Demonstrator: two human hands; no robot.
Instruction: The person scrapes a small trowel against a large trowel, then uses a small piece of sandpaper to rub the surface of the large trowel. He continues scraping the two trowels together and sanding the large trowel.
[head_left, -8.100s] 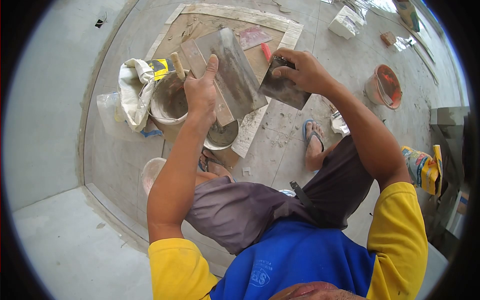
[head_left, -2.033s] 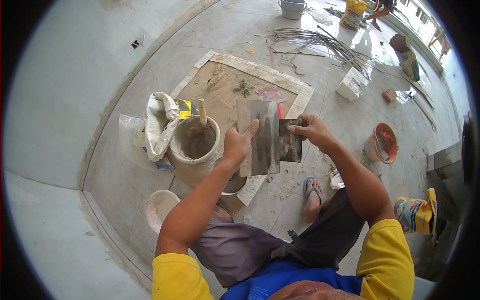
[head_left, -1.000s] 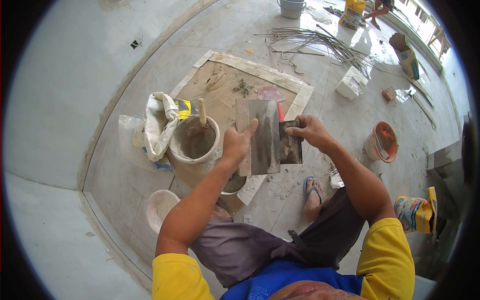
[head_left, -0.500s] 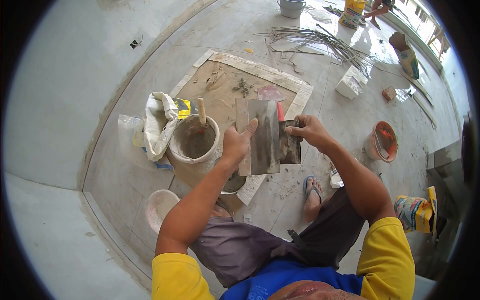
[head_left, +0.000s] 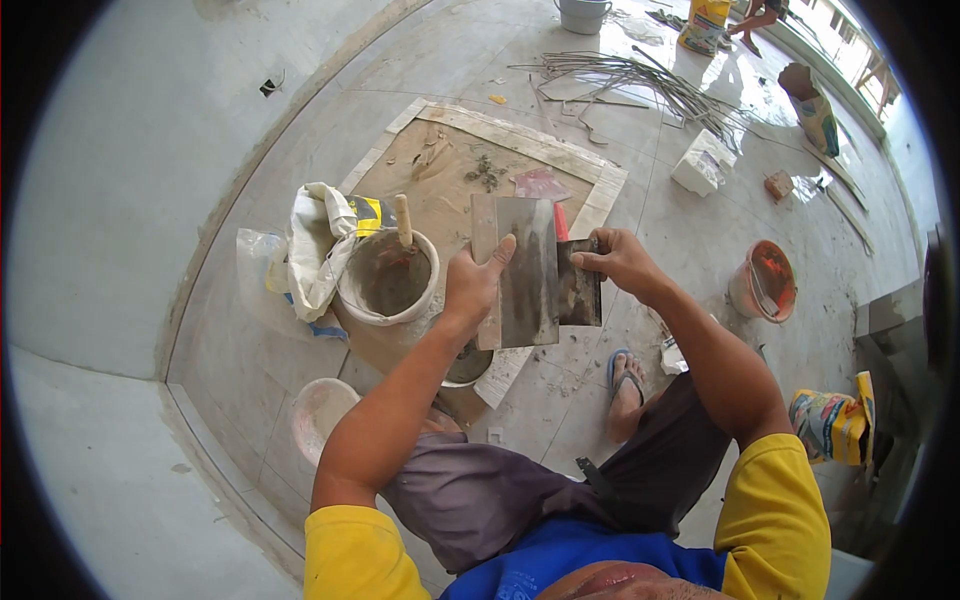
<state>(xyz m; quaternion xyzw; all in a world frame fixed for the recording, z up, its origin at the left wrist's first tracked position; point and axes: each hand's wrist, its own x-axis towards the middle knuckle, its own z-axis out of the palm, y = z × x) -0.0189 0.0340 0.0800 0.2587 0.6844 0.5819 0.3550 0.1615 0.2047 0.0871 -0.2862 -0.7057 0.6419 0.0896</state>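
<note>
My left hand (head_left: 473, 287) is closed on a wide flat trowel (head_left: 530, 275), thumb on its face. The trowel has a grey, smeared steel blade and a pale strip along the left edge. My right hand (head_left: 622, 262) pinches a smaller dark scraper (head_left: 580, 290) by its upper right corner. The scraper's left side overlaps the trowel's right edge, both held up before me. A red handle (head_left: 561, 221) shows between the two blades near the top. Below and left of the trowel stands a mortar-coated bucket (head_left: 428, 290) with a wooden-handled tool (head_left: 403, 218) in it.
A white sack (head_left: 315, 255) leans beside the bucket. Beyond lies a sandy board (head_left: 440, 165) edged with pale strips. An orange bucket (head_left: 765, 283), a white foam block (head_left: 702, 165) and thin rods (head_left: 640, 80) are to the right and back. Another person's legs (head_left: 757, 22) show far off.
The trowel and scraper have risen very slightly in view. Both hands keep the same grip.
</note>
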